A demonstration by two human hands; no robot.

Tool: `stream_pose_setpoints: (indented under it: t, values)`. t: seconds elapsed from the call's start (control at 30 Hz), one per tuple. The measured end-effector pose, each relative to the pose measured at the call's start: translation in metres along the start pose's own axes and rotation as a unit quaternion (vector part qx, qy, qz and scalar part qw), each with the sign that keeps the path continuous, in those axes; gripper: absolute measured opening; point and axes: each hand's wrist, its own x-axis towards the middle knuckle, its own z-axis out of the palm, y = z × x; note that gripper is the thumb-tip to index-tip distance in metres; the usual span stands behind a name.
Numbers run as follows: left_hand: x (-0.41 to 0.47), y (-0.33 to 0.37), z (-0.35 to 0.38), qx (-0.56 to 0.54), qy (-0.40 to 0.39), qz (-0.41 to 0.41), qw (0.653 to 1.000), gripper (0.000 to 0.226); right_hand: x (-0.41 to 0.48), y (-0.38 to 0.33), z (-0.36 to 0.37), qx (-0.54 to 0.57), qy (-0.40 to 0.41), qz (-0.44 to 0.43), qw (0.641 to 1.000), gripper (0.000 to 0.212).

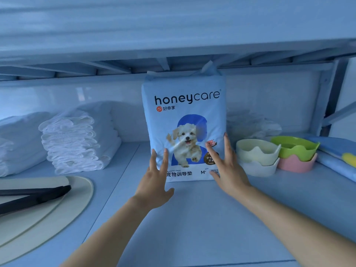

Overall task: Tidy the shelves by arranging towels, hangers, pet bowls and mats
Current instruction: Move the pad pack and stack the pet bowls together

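A pale blue pack of pet training pads [185, 112] with a puppy picture stands upright in the middle of the shelf [192, 218]. My left hand [156, 182] has straight fingers touching the pack's lower left corner. My right hand [227, 166] lies with spread, straight fingers against its lower right edge. Two stacks of folded white towels [77, 139] sit to the left. Pet bowls stand at the right: a cream bowl [258, 149] nested on a white one, a green bowl [294, 147] on a pink one. Round cream mats [57, 212] lie at the near left with black hangers [32, 195] on them.
The shelf above [173, 35] hangs low, nearly touching the pack's top. A crumpled clear plastic bag [250, 122] sits behind the bowls. A folded blue item with a yellow patch [337, 160] lies at the far right beside the shelf's upright post [325, 97].
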Motion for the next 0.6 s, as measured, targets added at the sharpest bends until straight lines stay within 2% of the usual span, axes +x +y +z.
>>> stream_pose_setpoints:
  t: [0.13,0.27,0.33,0.37,0.47,0.53,0.6]
  values:
    - [0.029,0.001,0.016,0.023,0.031,-0.006,0.999,0.108,0.019,0.017,0.013,-0.015,-0.004,0.012,1.0,0.091]
    - [0.044,0.008,0.034,0.009,0.06,-0.056,0.997,0.103,0.031,0.023,0.021,-0.003,-0.01,0.021,1.0,0.09]
    - [0.047,0.01,0.035,0.05,0.079,-0.07,0.993,0.103,0.032,0.025,0.022,0.007,-0.008,0.02,1.0,0.091]
    - [0.049,0.01,0.034,0.084,0.103,-0.051,0.99,0.104,0.031,0.024,0.021,0.008,-0.003,0.017,1.0,0.091]
    - [0.057,0.011,0.034,0.171,0.162,0.076,0.969,0.106,0.029,0.019,0.017,-0.023,0.035,-0.022,0.999,0.086]
    - [0.063,0.012,0.038,0.227,0.165,0.136,0.95,0.108,0.026,0.017,0.016,-0.067,0.052,-0.058,0.995,0.081]
    - [0.068,0.013,0.043,0.248,0.17,0.159,0.94,0.108,0.025,0.018,0.019,-0.104,0.045,-0.086,0.99,0.078]
